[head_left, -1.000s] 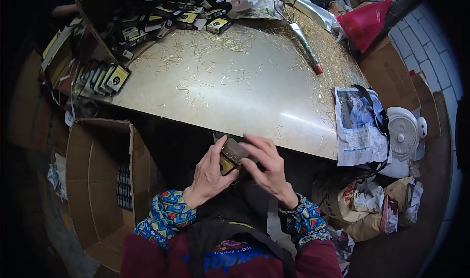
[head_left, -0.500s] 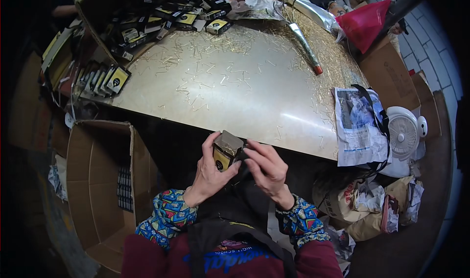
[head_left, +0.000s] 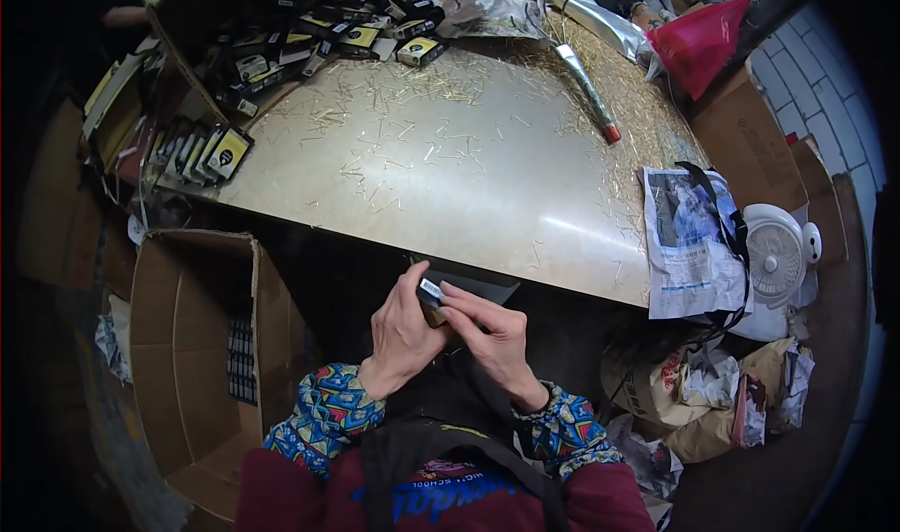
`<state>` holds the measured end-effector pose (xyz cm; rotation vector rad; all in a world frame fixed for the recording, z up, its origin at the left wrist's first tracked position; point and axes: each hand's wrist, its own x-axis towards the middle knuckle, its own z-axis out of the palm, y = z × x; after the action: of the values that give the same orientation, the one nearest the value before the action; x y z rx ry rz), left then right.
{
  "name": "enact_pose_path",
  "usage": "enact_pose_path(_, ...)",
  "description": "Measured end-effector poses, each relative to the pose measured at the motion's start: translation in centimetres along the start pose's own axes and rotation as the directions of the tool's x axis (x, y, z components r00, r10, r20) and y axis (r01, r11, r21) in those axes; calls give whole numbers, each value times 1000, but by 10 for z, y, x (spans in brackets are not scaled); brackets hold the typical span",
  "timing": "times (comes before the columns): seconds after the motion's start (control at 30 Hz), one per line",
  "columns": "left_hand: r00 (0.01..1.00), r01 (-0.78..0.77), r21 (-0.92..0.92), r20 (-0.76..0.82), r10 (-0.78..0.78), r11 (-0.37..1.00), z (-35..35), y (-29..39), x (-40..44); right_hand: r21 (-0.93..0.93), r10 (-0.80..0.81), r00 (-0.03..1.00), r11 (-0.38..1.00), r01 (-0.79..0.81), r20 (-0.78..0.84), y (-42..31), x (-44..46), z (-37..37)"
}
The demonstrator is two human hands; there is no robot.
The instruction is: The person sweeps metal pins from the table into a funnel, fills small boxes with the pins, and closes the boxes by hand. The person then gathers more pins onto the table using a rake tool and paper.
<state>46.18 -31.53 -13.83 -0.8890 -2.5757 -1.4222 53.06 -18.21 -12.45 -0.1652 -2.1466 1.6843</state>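
Just below the table's front edge, a small black and yellow cardboard box [head_left: 432, 290] is held in front of my body. A white barcode label on its narrow side faces up, and a grey flap [head_left: 486, 290] sticks out to the right. My left hand [head_left: 405, 335] wraps the box from the left, fingers closed round it. From the right, my right hand [head_left: 494, 340] pinches the box near the label with thumb and fingertips. Much of the box is hidden behind my fingers, and its contents do not show.
Gold-coloured wire hooks [head_left: 441, 143] lie scattered over the metal table [head_left: 469, 218]. Similar boxes [head_left: 361, 37] are heaped at the back left, with a row [head_left: 225, 152] near the left edge. A large carton [head_left: 192, 354] stands open lower left; a white fan [head_left: 776, 260] is right.
The box has been turned: its open grey top and yellow face showed before, now its barcode side faces up. My right hand has moved left onto it.
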Motion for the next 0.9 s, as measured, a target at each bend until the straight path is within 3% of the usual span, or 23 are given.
enact_pose_path(0.03,1000,-14,16,14,14,1000,2,-1,0,-74,-33,997,997,27,-74,-6,1,6)
enact_pose_path(0.13,999,-2,-7,34,2,1000,7,-3,-4,-27,100,986,994,-104,-131,-9,-1,9)
enact_pose_path(0.33,998,-56,-40,-2,56,998,6,-6,-4,158,263,958,957,-243,-115,-13,3,9)
enact_pose_path(0.43,999,3,-41,39,-2,999,5,-6,-2,-139,-34,991,990,16,-132,-4,2,14)
enact_pose_path(0.53,993,83,-53,87,-78,995,5,-9,-2,-479,-396,916,795,373,56,-5,2,14)
enact_pose_path(0.57,991,105,-67,92,-99,992,4,-5,-2,-493,-434,897,763,418,89,0,0,13)
enact_pose_path(0.63,964,214,-82,179,-197,973,5,-5,-3,-464,-418,903,785,412,94,-1,1,7)
enact_pose_path(0.7,978,102,-113,193,-79,988,1,3,5,-401,-430,895,803,441,122,2,11,-6)
enact_pose_path(0.77,975,-48,-101,213,69,994,-15,12,23,-497,-499,866,741,452,44,5,35,-34)
enact_pose_path(0.83,985,-137,-24,99,139,990,-17,5,34,-620,-443,868,752,223,-224,16,61,-70)
enact_pose_path(0.9,985,-171,0,-19,171,985,-7,-4,55,-613,-428,888,750,246,-168,26,71,-72)
